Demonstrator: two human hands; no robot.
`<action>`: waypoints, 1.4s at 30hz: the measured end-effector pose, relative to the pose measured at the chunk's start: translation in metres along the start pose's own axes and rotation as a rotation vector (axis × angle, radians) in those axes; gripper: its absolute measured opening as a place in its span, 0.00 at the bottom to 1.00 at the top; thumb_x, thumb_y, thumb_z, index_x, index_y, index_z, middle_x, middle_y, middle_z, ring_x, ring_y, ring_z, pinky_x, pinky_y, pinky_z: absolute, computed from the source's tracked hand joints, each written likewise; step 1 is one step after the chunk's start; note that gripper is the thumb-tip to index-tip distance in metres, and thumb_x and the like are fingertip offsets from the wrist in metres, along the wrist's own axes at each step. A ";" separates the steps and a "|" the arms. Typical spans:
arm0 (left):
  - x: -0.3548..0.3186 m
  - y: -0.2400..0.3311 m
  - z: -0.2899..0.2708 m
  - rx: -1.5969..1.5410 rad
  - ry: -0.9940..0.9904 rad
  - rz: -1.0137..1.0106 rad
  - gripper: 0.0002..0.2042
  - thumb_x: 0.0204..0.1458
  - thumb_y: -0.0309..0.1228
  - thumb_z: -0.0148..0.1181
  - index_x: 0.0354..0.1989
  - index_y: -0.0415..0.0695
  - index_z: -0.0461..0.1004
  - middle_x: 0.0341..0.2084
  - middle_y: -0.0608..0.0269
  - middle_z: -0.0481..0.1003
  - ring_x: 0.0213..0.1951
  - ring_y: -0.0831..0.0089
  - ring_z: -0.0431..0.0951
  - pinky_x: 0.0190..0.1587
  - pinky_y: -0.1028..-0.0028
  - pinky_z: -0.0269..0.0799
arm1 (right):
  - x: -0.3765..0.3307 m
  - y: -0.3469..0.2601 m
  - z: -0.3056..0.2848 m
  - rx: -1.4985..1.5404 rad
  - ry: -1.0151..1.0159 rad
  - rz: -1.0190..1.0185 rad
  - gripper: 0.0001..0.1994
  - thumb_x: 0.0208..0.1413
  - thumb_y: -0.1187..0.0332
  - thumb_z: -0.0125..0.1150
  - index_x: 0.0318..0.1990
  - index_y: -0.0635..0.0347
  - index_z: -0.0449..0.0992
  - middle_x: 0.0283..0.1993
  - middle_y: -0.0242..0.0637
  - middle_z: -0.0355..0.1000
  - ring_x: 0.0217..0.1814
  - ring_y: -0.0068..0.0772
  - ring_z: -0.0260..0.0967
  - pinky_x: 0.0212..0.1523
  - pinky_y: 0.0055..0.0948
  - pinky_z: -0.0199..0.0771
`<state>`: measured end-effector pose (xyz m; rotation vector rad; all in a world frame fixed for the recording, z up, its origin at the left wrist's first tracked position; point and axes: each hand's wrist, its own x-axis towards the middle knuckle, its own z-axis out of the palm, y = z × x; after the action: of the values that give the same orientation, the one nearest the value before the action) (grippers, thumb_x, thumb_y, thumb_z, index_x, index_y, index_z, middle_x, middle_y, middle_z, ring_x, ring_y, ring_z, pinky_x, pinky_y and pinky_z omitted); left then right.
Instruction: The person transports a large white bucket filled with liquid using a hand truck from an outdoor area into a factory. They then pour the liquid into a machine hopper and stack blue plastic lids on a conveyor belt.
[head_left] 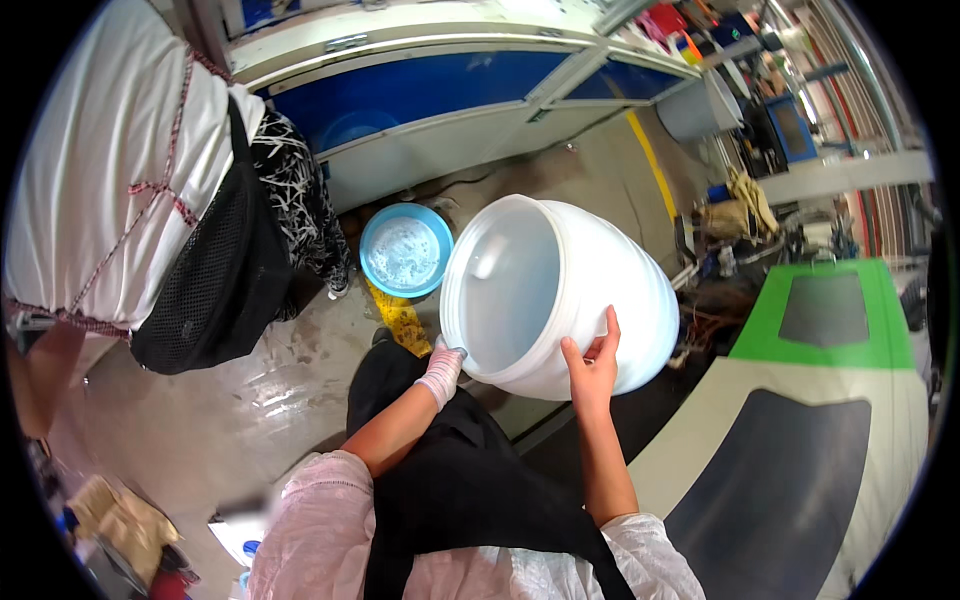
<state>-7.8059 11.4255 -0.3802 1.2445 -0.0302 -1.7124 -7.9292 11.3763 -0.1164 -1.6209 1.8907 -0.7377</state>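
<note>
Fingers of my right hand (592,362) curl over the rim of the big white plastic tub (580,300), thumb inside the mouth and the others spread on the outer wall, so that hand is closed on the lip only. Over on the other side, my left hand (441,370), in a pale glove, presses against the lower rim; how far those fingers wrap I cannot tell, since the tub hides them. The tub hangs in the air in front of my black apron (460,490), tipped on its side with its empty mouth turned toward me and to the left. Held by the edge alone, I judge it could twist or slip out, the smooth plastic giving little grip. Below and beyond sits a blue basin (405,250) of water on the wet concrete floor (250,400), with a yellow mat (400,322) near it; a dropped tub could knock it. A person in a white top (110,170) stands close on my left, within reach of a swing.
</note>
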 end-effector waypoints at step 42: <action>0.086 0.028 0.102 -0.272 -0.698 0.520 0.19 0.49 0.38 0.57 0.49 0.45 0.69 0.41 0.65 0.71 0.43 0.73 0.68 0.43 0.72 0.67 | 0.051 -0.036 0.042 -0.731 -0.441 -1.310 0.28 0.44 0.71 0.62 0.56 0.57 0.64 0.24 0.36 0.66 0.17 0.34 0.61 0.17 0.30 0.63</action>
<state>-7.8617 11.3010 -0.3784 0.3485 -0.4767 -1.5362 -7.8813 11.3184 -0.1225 -3.1488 0.5745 -0.0074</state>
